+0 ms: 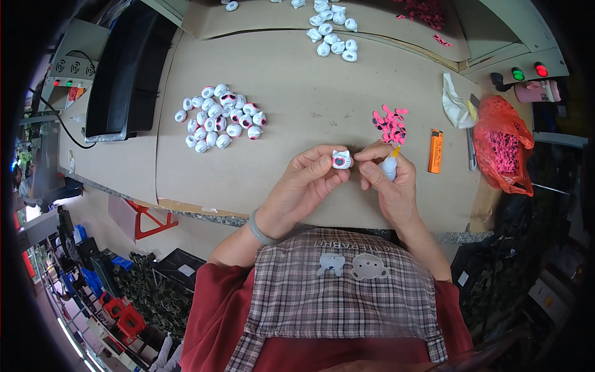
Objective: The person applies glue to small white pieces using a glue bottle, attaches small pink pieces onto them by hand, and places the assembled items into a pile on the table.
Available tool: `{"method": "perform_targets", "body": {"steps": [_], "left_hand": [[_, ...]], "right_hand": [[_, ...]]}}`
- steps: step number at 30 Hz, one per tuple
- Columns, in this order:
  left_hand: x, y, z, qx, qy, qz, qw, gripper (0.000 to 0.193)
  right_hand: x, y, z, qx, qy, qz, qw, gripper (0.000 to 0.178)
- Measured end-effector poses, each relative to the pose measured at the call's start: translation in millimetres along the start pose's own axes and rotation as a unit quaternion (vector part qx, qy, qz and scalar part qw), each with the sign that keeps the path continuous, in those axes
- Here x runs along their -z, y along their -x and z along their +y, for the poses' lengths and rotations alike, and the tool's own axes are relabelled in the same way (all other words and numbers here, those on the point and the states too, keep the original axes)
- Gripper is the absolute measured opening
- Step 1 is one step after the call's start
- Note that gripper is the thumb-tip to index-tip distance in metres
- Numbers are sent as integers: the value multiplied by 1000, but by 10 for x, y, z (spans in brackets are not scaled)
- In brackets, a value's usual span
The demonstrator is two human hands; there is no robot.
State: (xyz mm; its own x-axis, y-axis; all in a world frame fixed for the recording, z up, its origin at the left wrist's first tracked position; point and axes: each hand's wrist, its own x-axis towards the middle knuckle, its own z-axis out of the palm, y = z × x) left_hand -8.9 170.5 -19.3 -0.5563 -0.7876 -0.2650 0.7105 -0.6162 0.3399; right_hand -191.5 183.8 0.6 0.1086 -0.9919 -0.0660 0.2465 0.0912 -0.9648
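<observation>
Between the thumb and fingers of my left hand [300, 183] is a small white cat-head figure [341, 160], its face turned up, with a pink-rimmed dark piece on it. My right hand [396, 189] is closed around a small pale squeeze bottle [388, 168], whose yellow tip points away from me. The right index fingertip and thumb come close to the figure; whether they touch it I cannot tell. Just beyond the right hand lies a loose heap of small pink and dark pieces [390, 124].
Several white figures, some with pink-rimmed pieces, form a pile [220, 118] at left. More white figures [334, 46] lie at the back. On the right are an orange box [436, 151], a white cloth [455, 102] and a red bag [520, 167] of pink pieces. A black bin [127, 74] stands far left.
</observation>
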Motion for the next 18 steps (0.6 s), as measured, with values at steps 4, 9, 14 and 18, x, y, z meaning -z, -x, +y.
{"method": "perform_targets", "body": {"steps": [4, 9, 14, 18], "left_hand": [[12, -7, 22, -22, -38, -30, 999, 25], [-10, -18, 58, -84, -147, -16, 985, 26], [-58, -16, 81, -155, -237, 4, 959, 29], [-79, 13, 92, -175, -298, -1, 938, 29]], "right_hand": [[-26, -4, -15, 5, 8, 4, 1000, 9], [-25, -16, -14, 14, 27, 0, 1000, 9], [-62, -28, -39, 14, 47, 1, 999, 11], [-115, -47, 0, 32, 77, 14, 996, 14]]}}
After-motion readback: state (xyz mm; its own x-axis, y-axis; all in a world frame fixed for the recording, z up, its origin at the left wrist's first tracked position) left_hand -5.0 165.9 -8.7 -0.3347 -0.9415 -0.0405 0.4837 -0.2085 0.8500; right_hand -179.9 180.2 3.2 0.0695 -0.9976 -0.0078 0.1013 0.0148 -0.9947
